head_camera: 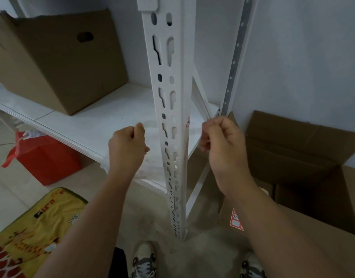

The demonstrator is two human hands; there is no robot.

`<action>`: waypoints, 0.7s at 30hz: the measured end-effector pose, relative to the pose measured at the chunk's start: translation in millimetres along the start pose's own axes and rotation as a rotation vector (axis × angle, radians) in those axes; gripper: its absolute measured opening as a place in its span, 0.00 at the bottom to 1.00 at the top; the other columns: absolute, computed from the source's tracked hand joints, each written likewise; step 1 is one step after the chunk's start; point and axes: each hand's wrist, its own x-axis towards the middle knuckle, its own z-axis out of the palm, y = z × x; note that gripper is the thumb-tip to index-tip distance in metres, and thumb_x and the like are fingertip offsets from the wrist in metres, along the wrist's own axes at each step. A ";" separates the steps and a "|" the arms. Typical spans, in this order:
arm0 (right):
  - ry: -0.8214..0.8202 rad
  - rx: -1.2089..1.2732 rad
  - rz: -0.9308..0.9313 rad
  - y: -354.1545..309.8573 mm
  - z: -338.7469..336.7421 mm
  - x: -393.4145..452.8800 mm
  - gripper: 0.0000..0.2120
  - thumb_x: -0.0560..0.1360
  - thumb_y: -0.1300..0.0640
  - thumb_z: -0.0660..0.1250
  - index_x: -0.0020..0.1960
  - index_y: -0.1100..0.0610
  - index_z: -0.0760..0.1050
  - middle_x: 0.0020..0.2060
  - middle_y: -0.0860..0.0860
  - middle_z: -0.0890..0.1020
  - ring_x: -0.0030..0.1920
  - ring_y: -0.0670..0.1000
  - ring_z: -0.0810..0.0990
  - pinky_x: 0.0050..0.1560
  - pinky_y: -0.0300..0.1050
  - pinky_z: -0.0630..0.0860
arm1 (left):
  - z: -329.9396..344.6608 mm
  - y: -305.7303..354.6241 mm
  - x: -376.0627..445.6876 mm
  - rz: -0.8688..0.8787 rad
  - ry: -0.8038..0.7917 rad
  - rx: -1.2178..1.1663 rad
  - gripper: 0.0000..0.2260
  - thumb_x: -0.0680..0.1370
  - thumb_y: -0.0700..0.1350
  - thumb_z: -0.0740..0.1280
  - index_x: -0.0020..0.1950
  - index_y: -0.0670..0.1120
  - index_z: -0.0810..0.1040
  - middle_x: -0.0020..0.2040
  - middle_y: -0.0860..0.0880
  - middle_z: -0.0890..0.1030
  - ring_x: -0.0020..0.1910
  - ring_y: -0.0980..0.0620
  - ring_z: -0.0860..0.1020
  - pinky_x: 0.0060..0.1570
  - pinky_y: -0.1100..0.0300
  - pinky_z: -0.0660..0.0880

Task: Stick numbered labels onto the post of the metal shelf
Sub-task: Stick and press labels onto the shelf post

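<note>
The white slotted shelf post (173, 109) stands upright in the middle. One small red-bordered label (187, 123) sticks on its right face at hand height. My left hand (128, 146) is curled just left of the post and seems to grip a hazy clear plastic film (150, 167) that hangs towards the post. Just right of the post is my right hand (221, 141), its fingers curled and thumb pressed to the forefinger; whether it pinches anything is hidden. A red label sheet (236, 219) lies on the open cardboard box (304, 149) at the right.
A brown carton (58, 63) stands on the white shelf board (104, 117). Under the shelf sits a red bag (46, 157). A yellow mat (32, 227) lies on the floor at the left. A grey perforated rear post (233, 63) runs along the wall. My shoes (144, 261) show at the bottom.
</note>
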 end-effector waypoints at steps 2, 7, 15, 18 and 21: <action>-0.040 0.004 0.003 3.5 5.9 3.0 0.07 0.78 0.60 0.62 0.46 0.52 0.78 0.38 0.44 0.81 0.39 0.41 0.78 0.43 0.35 0.76 | 11.4 -21.1 15.7 -0.022 -0.112 0.254 0.16 0.83 0.48 0.57 0.45 0.37 0.76 0.42 0.43 0.81 0.41 0.47 0.80 0.42 0.56 0.74; -0.130 0.041 -0.036 7.5 11.5 4.2 0.09 0.78 0.55 0.64 0.43 0.50 0.82 0.39 0.44 0.85 0.45 0.47 0.83 0.48 0.37 0.80 | 25.8 -34.1 14.8 -0.061 -0.227 0.439 0.22 0.77 0.42 0.65 0.71 0.45 0.65 0.69 0.42 0.66 0.67 0.38 0.67 0.63 0.45 0.68; -0.144 0.068 0.017 11.7 10.7 2.7 0.07 0.76 0.53 0.65 0.48 0.52 0.83 0.43 0.50 0.85 0.48 0.56 0.82 0.52 0.54 0.80 | 32.6 -9.8 9.7 -0.148 -0.108 -0.022 0.14 0.82 0.44 0.56 0.37 0.44 0.70 0.35 0.46 0.74 0.36 0.46 0.72 0.37 0.56 0.70; -0.140 0.050 -0.008 10.0 9.7 3.7 0.07 0.76 0.54 0.66 0.46 0.49 0.83 0.42 0.47 0.86 0.47 0.53 0.83 0.53 0.53 0.81 | 33.8 10.5 -1.6 -0.142 -0.172 -0.289 0.11 0.82 0.50 0.59 0.44 0.51 0.79 0.41 0.50 0.83 0.43 0.50 0.81 0.49 0.52 0.78; -0.134 0.029 -0.018 10.6 8.9 4.5 0.07 0.75 0.54 0.66 0.44 0.48 0.83 0.41 0.45 0.86 0.47 0.50 0.84 0.53 0.53 0.81 | 33.0 28.9 -17.5 -0.189 -0.254 -0.507 0.25 0.83 0.53 0.54 0.29 0.55 0.80 0.30 0.53 0.81 0.33 0.54 0.80 0.47 0.52 0.76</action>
